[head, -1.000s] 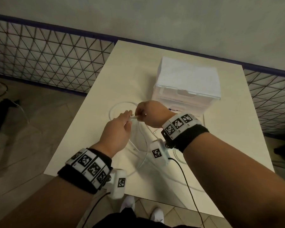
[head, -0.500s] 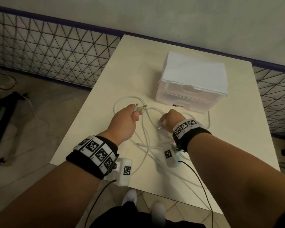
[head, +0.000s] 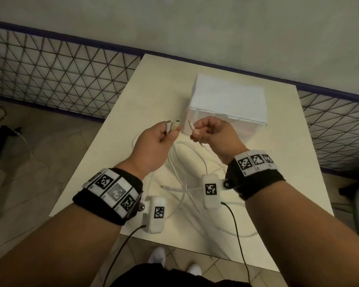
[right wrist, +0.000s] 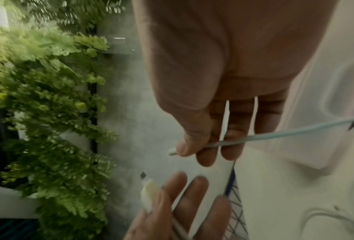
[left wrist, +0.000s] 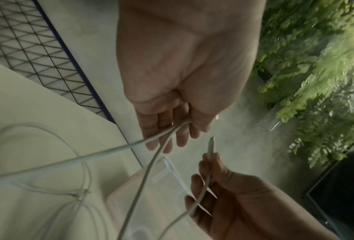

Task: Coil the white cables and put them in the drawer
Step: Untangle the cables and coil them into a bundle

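Head view, left hand [head: 153,139]: raised above the bench [head: 116,129], fingers curled round two cable ends; both plugs [head: 172,124] stick up past the thumb.
Head view, right hand [head: 212,134]: level with the left hand and just beside it, thumb and fingers pinching a third plug [head: 191,126].
Head view, white cables [head: 187,162]: hang from both hands to a loose tangle on the bench below the wrists.
Head view, drawer box [head: 228,100]: white, on the bench just beyond the right hand; drawer front closed.
Left wrist view, left hand [left wrist: 180,73]: two cables [left wrist: 151,146] leave the curled fingers and run down toward the bench.
Left wrist view, right hand [left wrist: 233,194]: below the left hand, one cable held upright, tip free.
Right wrist view, right hand [right wrist: 217,81]: thumb presses the cable against the fingers; plug tip [right wrist: 173,152] protrudes past the thumb.
Right wrist view, left hand [right wrist: 182,207]: below the right, apart from it; picture blurred.
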`<state>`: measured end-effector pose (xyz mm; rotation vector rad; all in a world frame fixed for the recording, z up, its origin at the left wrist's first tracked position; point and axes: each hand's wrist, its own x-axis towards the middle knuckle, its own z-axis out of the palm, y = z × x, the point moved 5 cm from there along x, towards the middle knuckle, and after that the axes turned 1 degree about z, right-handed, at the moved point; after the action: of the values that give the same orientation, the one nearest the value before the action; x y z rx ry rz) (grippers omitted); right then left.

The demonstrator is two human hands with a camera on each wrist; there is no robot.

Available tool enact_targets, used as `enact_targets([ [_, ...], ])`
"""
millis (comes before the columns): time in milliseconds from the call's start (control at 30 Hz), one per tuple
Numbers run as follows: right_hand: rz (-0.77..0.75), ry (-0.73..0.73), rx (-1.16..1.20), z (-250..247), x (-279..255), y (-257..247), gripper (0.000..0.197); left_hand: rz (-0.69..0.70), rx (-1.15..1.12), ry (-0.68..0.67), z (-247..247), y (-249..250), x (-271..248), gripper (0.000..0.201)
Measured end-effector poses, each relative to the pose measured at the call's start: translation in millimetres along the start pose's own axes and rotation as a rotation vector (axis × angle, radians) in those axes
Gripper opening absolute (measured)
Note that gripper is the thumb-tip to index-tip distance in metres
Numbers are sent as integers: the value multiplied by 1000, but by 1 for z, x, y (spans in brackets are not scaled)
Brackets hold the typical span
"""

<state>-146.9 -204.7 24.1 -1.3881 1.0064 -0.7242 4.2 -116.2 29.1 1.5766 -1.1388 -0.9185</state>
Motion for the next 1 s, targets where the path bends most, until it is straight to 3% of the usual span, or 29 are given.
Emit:
enact_targets([
  [200, -35, -63, 182, 5, -17, -27, 28, -29, -273, -174, 22, 37, -3, 21],
  [500, -106, -8, 400, -12, -35, -35, 27, -37, -366, -309, 44, 58, -11, 31],
  [667, -139, 92, 351, -19, -48, -39, 17, -109, -461, -328, 53, 61, -14, 33],
  [866, -110, 146, 254, -20, -56, -43, 11, -96, -389, -313, 58, 66, -17, 38],
  [1000, -119, 200, 108, -22, -60, -53, 17, -87, -385, -272, 57, 73, -16, 31],
])
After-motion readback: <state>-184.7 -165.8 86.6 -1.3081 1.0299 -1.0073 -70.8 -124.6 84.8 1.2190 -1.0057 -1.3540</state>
